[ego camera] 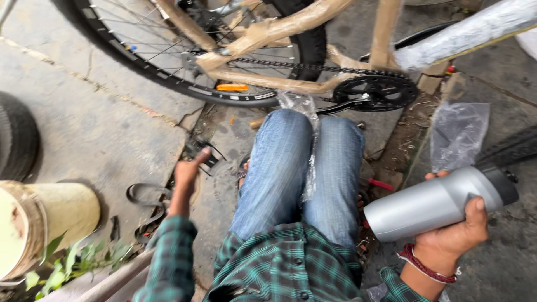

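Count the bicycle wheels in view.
2 at least: the rear wheel at top left by the chain, and a tyre edge at right behind the bottle. Others may be out of frame.

— What was the ground like?
— Cracked grey concrete pavement [95, 123], dirt in the seams.
— And what lay on it?
— A black bicycle pedal [202, 150] by a crack, a loop of black strap [146, 202] nearby, a clear plastic bag [457, 131] to the right, and a red scrap [381, 184] beside it. A bicycle's rear wheel [184, 84] stood on it, and a cream-coloured planter [53, 215].
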